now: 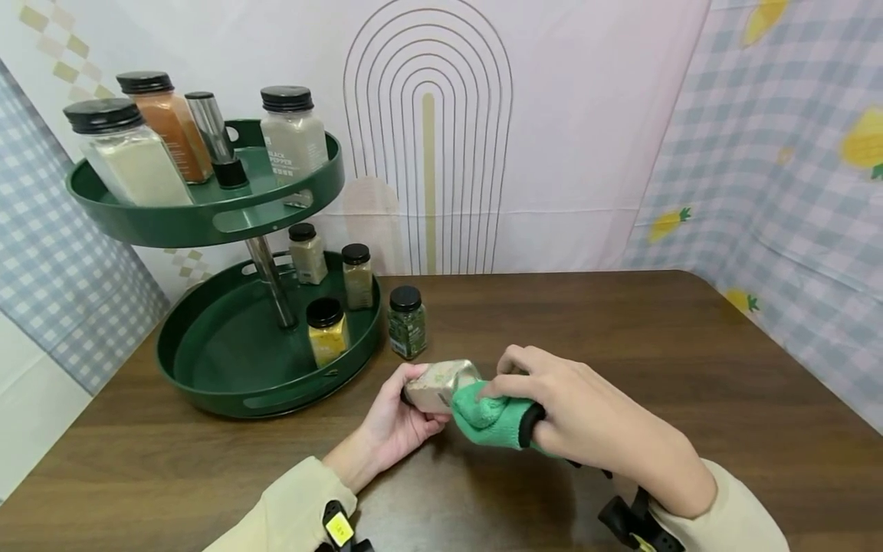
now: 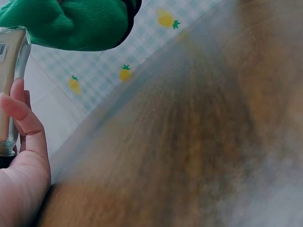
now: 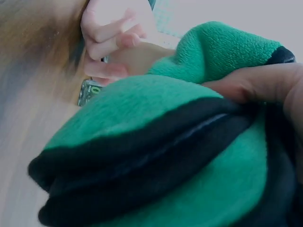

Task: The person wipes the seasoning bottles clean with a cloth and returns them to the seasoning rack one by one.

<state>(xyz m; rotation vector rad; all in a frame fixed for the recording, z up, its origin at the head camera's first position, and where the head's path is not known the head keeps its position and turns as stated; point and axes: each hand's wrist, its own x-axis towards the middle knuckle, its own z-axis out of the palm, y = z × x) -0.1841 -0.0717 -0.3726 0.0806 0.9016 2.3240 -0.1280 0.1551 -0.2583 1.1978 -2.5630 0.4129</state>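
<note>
Jar of clear, square-sided glass [image 1: 438, 388]; gripped above brown wooden tabletop [image 1: 621, 330], at capped end, by left hand [image 1: 393, 429]; seemingly to expose its base; black-edged green fleece cloth [image 1: 486, 418] pinched against it by right hand [image 1: 572, 402]

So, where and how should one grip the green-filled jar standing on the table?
Probably its glass body, below the black lid, from the right: the jar stands upright, the lower tray crowds its left, and the left hand is close in front.
</note>
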